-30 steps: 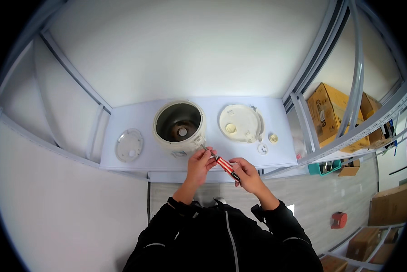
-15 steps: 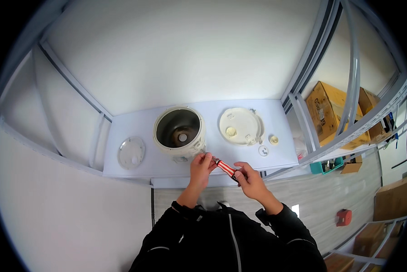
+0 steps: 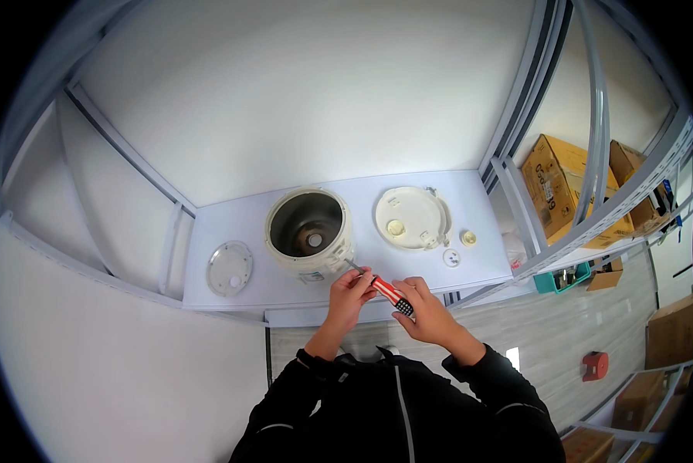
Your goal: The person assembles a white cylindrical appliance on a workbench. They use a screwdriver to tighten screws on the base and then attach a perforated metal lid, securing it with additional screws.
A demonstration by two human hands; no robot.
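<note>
A screwdriver (image 3: 386, 288) with a red-and-white striped handle and a black butt is held between my two hands. My right hand (image 3: 430, 315) closes on the butt end of the handle. With bent fingers my left hand (image 3: 349, 299) pinches it where shaft and handle meet. The metal shaft points up and left at the front of a white rice cooker body (image 3: 291, 266); whether its tip touches the body I cannot tell. That cooker stands upright without a lid, its dark grey inside showing a round pale piece at the bottom.
A round metal plate (image 3: 230, 266) lies left of the cooker on the white table (image 3: 369, 174). To the right are a white lid (image 3: 423, 207), a small yellowish cup (image 3: 467, 238) and a small white disc (image 3: 451, 258). Shelf posts and cardboard boxes (image 3: 566, 193) flank the right side.
The screwdriver's shaft now shows past my left fingers, toward the cooker, and the black butt has come into view. My left hand has shifted slightly to the right. The whole view has moved a little.
</note>
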